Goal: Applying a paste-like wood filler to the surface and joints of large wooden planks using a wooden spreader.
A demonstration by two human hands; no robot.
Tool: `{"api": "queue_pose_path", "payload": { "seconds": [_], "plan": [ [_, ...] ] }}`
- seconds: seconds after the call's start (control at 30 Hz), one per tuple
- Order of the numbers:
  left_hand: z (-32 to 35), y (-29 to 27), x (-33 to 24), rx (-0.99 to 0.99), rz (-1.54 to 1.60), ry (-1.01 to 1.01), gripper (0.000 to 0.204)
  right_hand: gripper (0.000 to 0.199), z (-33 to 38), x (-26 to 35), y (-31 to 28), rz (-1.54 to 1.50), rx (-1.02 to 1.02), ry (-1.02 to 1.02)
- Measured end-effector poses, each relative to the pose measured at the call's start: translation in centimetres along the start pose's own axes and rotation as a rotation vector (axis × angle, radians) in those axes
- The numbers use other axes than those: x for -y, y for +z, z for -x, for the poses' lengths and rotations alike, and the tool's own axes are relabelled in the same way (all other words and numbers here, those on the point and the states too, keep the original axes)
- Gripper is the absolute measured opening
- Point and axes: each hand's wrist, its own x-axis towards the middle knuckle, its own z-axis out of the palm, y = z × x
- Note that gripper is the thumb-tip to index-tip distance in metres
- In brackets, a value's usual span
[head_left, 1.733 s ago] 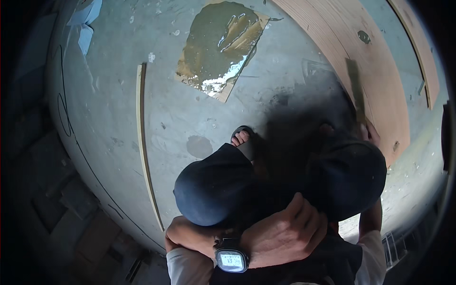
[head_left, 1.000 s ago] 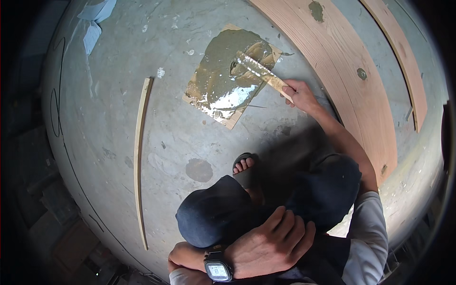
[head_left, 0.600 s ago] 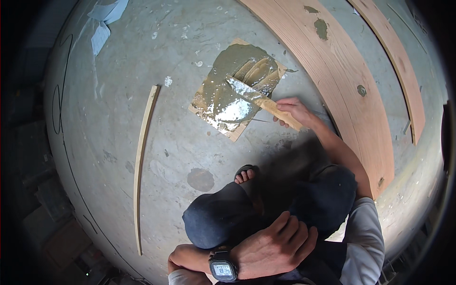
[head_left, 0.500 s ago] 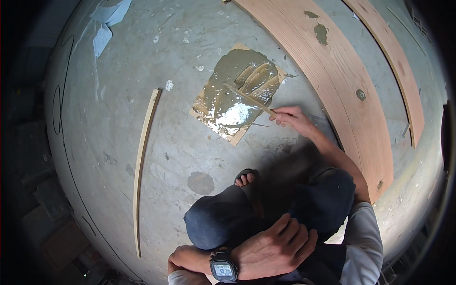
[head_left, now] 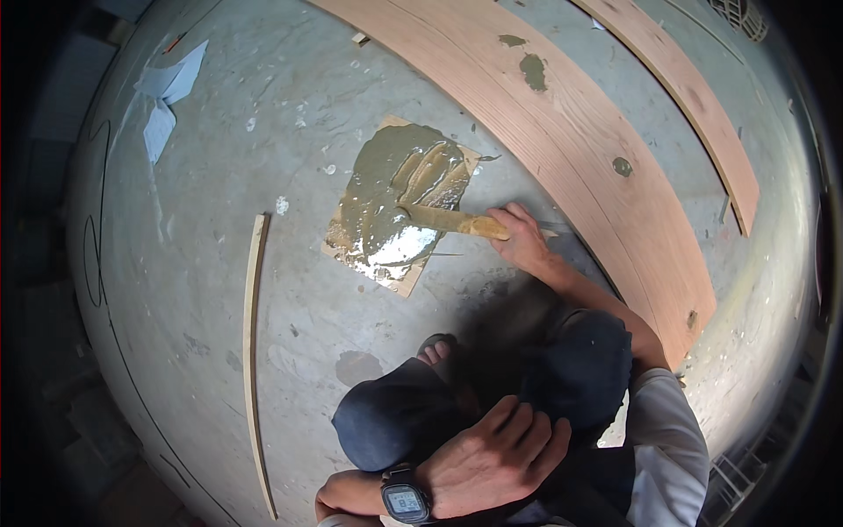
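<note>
While we crouch over the concrete floor [head_left: 219, 351], our right hand [head_left: 525, 241] is closed round the handle of a putty knife [head_left: 443, 220], blade end sunk in the grey-green filler [head_left: 395, 198] heaped on a small cardboard square [head_left: 406, 283]. Our left hand [head_left: 492, 457] (watch [head_left: 404, 501] on the wrist) lies flat on our dark-trousered knees, fingers spread, holding nothing. Just right of the knife hand runs the near edge of a wide wooden board [head_left: 580, 149], w/ filler patches on it; a narrower board [head_left: 694, 114] lies beyond. Left of the cardboard there's bare floor up to a thin wooden strip [head_left: 253, 351]. Paper scraps [head_left: 171, 97] sit far left.
</note>
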Motion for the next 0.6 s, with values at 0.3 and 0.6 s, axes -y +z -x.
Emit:
{"api": "queue_pose_path", "payload": {
  "seconds": [0.3, 0.6],
  "plan": [
    [-4.5, -1.3, -0.2, 0.059, 0.119, 0.138, 0.042, 0.045, 14.9, -1.7, -11.6, -0.314, -0.207, 0.477],
    [-10.3, 0.3, 0.2, 0.08, 0.158, 0.273, 0.03, 0.022, 39.3, -4.4, -23.5, -0.304, -0.932, 1.185]
  ]
}}
